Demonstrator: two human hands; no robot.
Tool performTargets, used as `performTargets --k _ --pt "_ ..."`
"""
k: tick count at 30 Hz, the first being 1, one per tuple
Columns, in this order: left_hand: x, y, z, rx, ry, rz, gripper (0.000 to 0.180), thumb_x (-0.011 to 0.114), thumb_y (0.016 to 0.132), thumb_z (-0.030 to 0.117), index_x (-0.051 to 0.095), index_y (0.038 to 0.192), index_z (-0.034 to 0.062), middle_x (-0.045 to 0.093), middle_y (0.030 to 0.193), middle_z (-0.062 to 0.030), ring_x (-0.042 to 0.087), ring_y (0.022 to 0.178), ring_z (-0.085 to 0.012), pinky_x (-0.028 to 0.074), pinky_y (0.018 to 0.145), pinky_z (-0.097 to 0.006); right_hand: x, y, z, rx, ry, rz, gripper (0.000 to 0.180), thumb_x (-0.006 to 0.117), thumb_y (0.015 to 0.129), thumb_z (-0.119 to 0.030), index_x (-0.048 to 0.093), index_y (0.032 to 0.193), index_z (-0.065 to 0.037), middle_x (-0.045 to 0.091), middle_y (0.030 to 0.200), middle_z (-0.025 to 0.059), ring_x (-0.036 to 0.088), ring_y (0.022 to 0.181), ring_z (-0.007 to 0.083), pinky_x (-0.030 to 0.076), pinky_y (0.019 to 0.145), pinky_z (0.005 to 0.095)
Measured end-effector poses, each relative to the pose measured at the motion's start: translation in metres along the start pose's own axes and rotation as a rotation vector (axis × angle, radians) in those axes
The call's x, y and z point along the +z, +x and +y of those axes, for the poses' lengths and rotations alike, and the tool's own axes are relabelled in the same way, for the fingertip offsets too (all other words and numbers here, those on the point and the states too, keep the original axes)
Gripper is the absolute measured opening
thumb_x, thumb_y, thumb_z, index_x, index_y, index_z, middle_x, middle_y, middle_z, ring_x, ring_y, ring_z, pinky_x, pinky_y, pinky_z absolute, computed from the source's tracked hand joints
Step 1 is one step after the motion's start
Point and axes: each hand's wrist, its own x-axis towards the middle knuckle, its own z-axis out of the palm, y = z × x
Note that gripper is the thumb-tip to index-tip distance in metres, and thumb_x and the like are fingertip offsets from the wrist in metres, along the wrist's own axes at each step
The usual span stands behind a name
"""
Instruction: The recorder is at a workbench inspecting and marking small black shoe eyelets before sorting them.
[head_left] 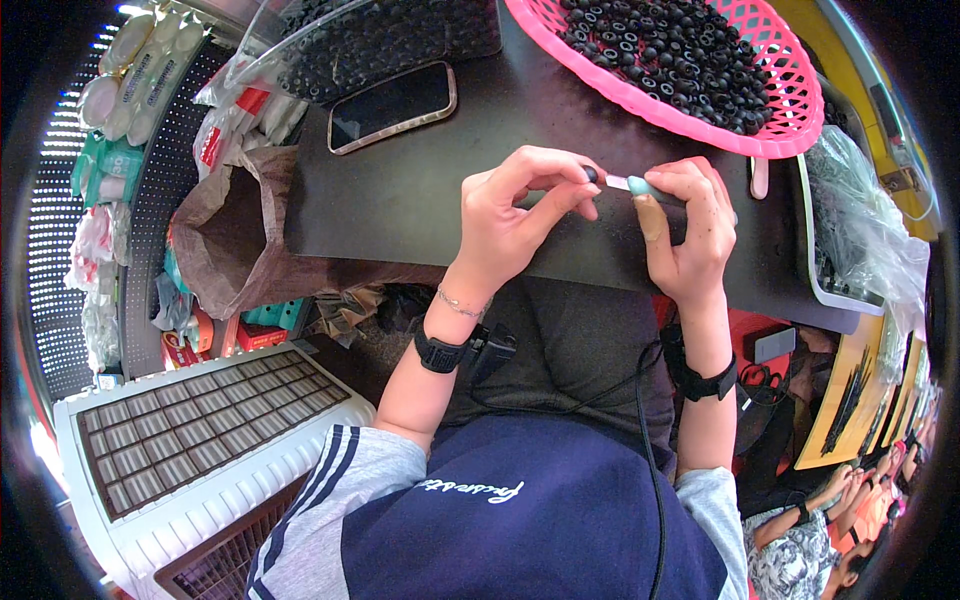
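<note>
Above the dark table [400,215], my left hand [505,210] pinches a small black round piece [591,174] between thumb and fingertips. My right hand [695,215] faces it, closed on a small tool with a pale flat blade [617,183], whose tip is at or very near the black piece. Mint green covers the spot by the right index fingertip; I cannot tell whether it is a handle or a finger cover. A tan wrap shows on the right thumb. Many similar black pieces [660,60] fill a pink lattice basket [690,125] beyond my right hand.
A clear bin [265,50] of black pieces and a phone [392,107] lie at the far left. A pink-handled stick [760,178] and a white-rimmed tray [806,230] with plastic bags are right. A brown sack [275,215] and an air cooler [90,410] stand left; people sit lower right.
</note>
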Motion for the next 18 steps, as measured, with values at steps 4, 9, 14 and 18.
performTargets --k 4,9,14,18 --pt "-0.0004 -0.0006 -0.0030 -0.008 -0.025 0.004 0.025 0.074 0.083 0.004 0.061 0.104 -0.0018 0.072 0.096 -0.0116 0.070 0.077 -0.0144 0.057 0.071 -0.024 -0.0001 0.0012 -0.0014 -0.008 0.035 -0.025 0.021 0.073 0.076 -0.007 0.058 0.091 -0.002 0.063 0.079 0.0109 0.060 0.069 0.0289 0.045 0.063 0.0374" --pt "-0.0020 0.0000 -0.0033 0.010 0.103 -0.011 0.032 0.078 0.079 0.003 0.062 0.105 -0.0037 0.071 0.096 -0.0128 0.070 0.082 -0.0160 0.057 0.073 -0.026 -0.0015 0.0023 -0.0023 -0.013 0.055 -0.064 0.022 0.072 0.075 -0.007 0.058 0.091 -0.002 0.062 0.079 0.0108 0.059 0.069 0.0294 0.045 0.062 0.0373" --pt "-0.0078 0.0021 -0.0004 0.078 0.242 -0.091 0.032 0.077 0.076 -0.004 0.061 0.103 -0.0080 0.068 0.100 -0.0161 0.069 0.089 -0.0212 0.058 0.076 -0.029 -0.0009 0.0014 -0.0013 -0.017 0.056 -0.067 0.023 0.072 0.074 -0.007 0.057 0.091 -0.002 0.062 0.080 0.0107 0.059 0.069 0.0294 0.045 0.063 0.0371" --pt "-0.0068 0.0029 -0.0004 0.092 0.226 -0.083 0.030 0.078 0.076 -0.004 0.061 0.101 -0.0073 0.068 0.100 -0.0164 0.069 0.091 -0.0214 0.057 0.077 -0.029 -0.0018 0.0022 -0.0032 -0.012 0.046 -0.069 0.023 0.072 0.074 -0.007 0.057 0.091 -0.003 0.063 0.082 0.0107 0.059 0.070 0.0292 0.045 0.064 0.0368"
